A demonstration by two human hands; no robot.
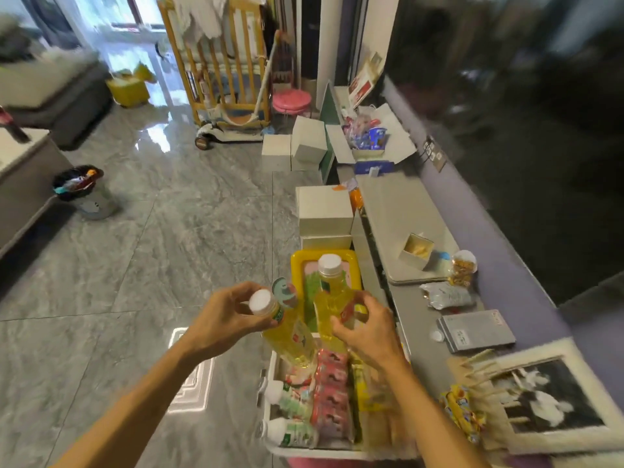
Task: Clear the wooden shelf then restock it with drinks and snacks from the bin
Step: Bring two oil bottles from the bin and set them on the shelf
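My left hand grips a yellow drink bottle by its neck, just under the white cap, tilted over the bin. My right hand holds a second yellow drink bottle around its body, standing upright. Both are above the white bin, which holds two more white-capped bottles, pink snack packs and yellow packets. The wooden shelf is not clearly in view.
A yellow tray and white boxes stand on the floor beyond the bin. To the right runs a grey ledge with snack bags, a grey notebook, a small open box and a framed picture. A waste bin stands at left.
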